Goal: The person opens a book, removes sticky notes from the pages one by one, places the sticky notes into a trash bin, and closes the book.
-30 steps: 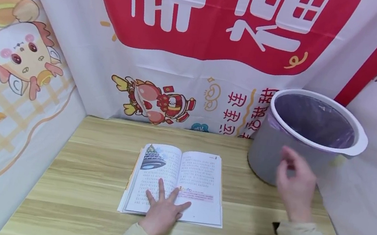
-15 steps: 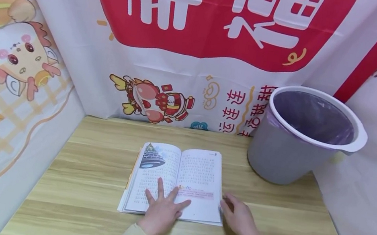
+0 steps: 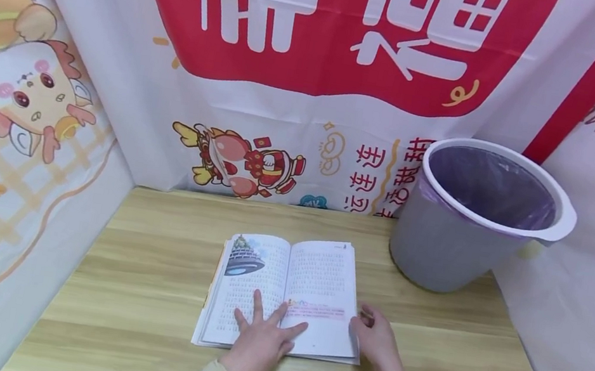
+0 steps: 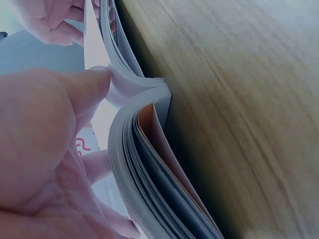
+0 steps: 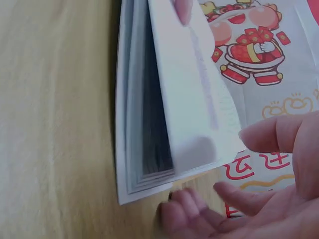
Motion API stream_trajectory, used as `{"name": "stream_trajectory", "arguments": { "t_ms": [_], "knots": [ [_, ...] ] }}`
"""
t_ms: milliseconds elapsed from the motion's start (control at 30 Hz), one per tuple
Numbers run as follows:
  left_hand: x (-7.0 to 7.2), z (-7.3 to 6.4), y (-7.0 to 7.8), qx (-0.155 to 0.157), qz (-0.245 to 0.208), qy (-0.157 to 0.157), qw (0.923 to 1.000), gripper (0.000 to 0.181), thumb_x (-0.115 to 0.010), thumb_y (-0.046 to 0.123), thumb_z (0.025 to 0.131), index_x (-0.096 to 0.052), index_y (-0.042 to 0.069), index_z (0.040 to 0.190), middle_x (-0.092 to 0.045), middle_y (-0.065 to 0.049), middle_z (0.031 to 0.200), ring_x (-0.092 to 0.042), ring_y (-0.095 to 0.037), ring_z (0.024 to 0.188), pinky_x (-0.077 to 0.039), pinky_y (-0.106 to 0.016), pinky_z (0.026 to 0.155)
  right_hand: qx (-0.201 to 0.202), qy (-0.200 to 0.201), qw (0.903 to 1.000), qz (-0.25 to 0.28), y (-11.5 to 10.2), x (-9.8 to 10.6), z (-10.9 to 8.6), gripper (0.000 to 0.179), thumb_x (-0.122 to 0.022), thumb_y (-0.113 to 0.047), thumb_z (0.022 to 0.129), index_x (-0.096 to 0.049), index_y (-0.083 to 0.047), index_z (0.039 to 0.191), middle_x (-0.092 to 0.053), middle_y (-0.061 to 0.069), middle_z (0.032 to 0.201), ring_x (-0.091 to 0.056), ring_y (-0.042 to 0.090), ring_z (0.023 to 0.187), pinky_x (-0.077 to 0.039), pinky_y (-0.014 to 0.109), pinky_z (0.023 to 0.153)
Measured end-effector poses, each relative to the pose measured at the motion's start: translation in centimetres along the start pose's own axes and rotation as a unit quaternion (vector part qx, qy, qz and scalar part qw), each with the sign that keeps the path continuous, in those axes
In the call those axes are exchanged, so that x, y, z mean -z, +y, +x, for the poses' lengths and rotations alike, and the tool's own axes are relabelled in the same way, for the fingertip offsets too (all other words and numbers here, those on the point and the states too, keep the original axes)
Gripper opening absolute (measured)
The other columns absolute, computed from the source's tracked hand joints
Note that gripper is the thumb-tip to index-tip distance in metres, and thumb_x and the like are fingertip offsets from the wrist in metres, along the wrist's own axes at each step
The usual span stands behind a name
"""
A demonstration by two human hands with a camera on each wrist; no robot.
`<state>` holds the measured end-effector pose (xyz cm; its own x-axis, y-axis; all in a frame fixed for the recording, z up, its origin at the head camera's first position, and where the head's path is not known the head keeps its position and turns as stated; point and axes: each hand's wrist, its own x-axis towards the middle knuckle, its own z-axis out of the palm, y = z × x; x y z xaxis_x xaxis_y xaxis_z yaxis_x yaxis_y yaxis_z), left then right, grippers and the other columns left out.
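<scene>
An open book [image 3: 318, 278] with printed pages and a picture at its upper left lies on the wooden table. My left hand [image 3: 259, 343] rests with fingers spread across the lower middle of the pages. In the left wrist view its thumb [image 4: 92, 87] presses near the book's fold. My right hand [image 3: 375, 341] is at the right edge of the book. In the right wrist view the thumb [image 5: 269, 134] meets the edge of the top page [image 5: 194, 119], while loosely bent fingers [image 5: 189, 209] lie lower, apart from the thumb. A dark gap shows under that page.
A grey bin [image 3: 438, 251] with a white rim and purple liner stands at the back right of the wooden table [image 3: 147, 265]. Printed curtains [image 3: 285, 113] hang behind the table and along both sides.
My right hand has come from in front of the bin, left and down, to the book's right edge. My left hand has stayed on the pages; the book has shifted slightly in view.
</scene>
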<state>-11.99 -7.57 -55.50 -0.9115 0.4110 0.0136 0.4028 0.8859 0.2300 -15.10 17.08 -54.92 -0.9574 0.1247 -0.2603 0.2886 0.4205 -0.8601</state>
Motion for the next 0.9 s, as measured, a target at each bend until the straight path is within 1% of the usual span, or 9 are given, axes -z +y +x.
{"name": "stream_trajectory", "arguments": {
  "t_ms": [133,200,333,400,500,567,700,833,900],
  "knots": [
    [0.2,-0.2,0.2,0.001,-0.013,0.000,0.9999,0.043,-0.060,0.039,0.096,-0.056,0.043,0.138,-0.044,-0.014,0.151,-0.013,-0.073,0.129,-0.020,-0.091,0.081,-0.023,-0.011,0.9997,-0.006,-0.3,0.1,0.1,0.058,-0.054,-0.020,0.097,-0.040,0.012,0.143,-0.049,0.033,0.137,-0.047,0.045,0.126,-0.039,0.056,0.107],
    [0.2,-0.2,0.2,0.001,-0.017,0.002,0.9999,0.043,-0.060,0.039,0.096,-0.057,0.042,0.138,-0.045,-0.014,0.150,-0.013,-0.073,0.129,-0.020,-0.091,0.080,-0.024,-0.016,0.9990,-0.034,-0.3,0.0,0.2,0.059,-0.053,-0.025,0.098,-0.042,0.014,0.141,-0.048,0.034,0.138,-0.046,0.047,0.128,-0.037,0.058,0.107],
    [0.0,-0.2,0.1,-0.004,-0.023,0.008,0.9997,0.043,-0.061,0.039,0.096,-0.057,0.042,0.138,-0.045,-0.014,0.150,-0.012,-0.073,0.129,-0.019,-0.092,0.080,-0.029,-0.010,0.9939,-0.105,0.0,-0.1,0.6,0.058,-0.052,-0.035,0.099,-0.052,0.011,0.134,-0.054,0.031,0.135,-0.048,0.047,0.125,-0.035,0.063,0.103],
    [-0.1,-0.2,0.0,-0.006,-0.024,0.011,0.9996,0.043,-0.062,0.039,0.095,-0.057,0.042,0.138,-0.045,-0.014,0.150,-0.013,-0.074,0.129,-0.019,-0.092,0.079,-0.034,-0.006,0.9926,-0.117,0.1,-0.1,0.8,0.057,-0.051,-0.038,0.100,-0.055,0.009,0.132,-0.056,0.029,0.133,-0.050,0.046,0.123,-0.036,0.063,0.101],
    [-0.1,-0.2,0.0,-0.007,-0.022,0.010,0.9997,0.043,-0.062,0.039,0.095,-0.057,0.042,0.138,-0.045,-0.014,0.150,-0.013,-0.074,0.129,-0.019,-0.092,0.079,-0.039,-0.009,0.9933,-0.108,0.0,-0.3,1.0,0.056,-0.052,-0.036,0.100,-0.057,0.010,0.130,-0.057,0.029,0.131,-0.052,0.044,0.122,-0.039,0.060,0.101],
    [0.1,-0.3,0.0,-0.004,-0.019,0.006,0.9998,0.044,-0.062,0.039,0.095,-0.056,0.042,0.139,-0.045,-0.014,0.150,-0.013,-0.073,0.129,-0.019,-0.092,0.079,-0.038,-0.018,0.9943,-0.098,-0.1,-0.4,1.2,0.055,-0.053,-0.034,0.099,-0.056,0.012,0.129,-0.057,0.030,0.129,-0.054,0.043,0.120,-0.044,0.056,0.100],
    [0.5,-0.3,-0.1,-0.002,-0.019,-0.003,0.9998,0.045,-0.062,0.040,0.095,-0.055,0.043,0.139,-0.045,-0.013,0.151,-0.013,-0.073,0.129,-0.018,-0.092,0.080,-0.046,-0.026,0.9948,-0.088,-0.6,-0.6,1.3,0.057,-0.056,-0.035,0.097,-0.056,0.012,0.130,-0.059,0.029,0.126,-0.057,0.039,0.113,-0.044,0.056,0.098],
    [0.6,-0.3,-0.2,-0.008,-0.029,-0.008,0.9995,0.046,-0.062,0.041,0.095,-0.055,0.042,0.140,-0.044,-0.014,0.151,-0.013,-0.074,0.128,-0.018,-0.092,0.079,-0.062,-0.030,0.9966,-0.045,-0.7,-0.6,1.7,0.060,-0.056,-0.034,0.097,-0.051,0.016,0.131,-0.058,0.031,0.125,-0.057,0.036,0.108,-0.045,0.054,0.098],
    [0.6,-0.3,-0.3,-0.010,-0.034,-0.011,0.9993,0.047,-0.062,0.041,0.094,-0.054,0.041,0.141,-0.044,-0.014,0.151,-0.012,-0.074,0.128,-0.018,-0.092,0.079,-0.068,-0.037,0.9969,-0.012,-0.6,-0.6,1.9,0.063,-0.057,-0.034,0.098,-0.048,0.019,0.131,-0.058,0.031,0.124,-0.059,0.034,0.105,-0.049,0.051,0.095]
  ]
}}
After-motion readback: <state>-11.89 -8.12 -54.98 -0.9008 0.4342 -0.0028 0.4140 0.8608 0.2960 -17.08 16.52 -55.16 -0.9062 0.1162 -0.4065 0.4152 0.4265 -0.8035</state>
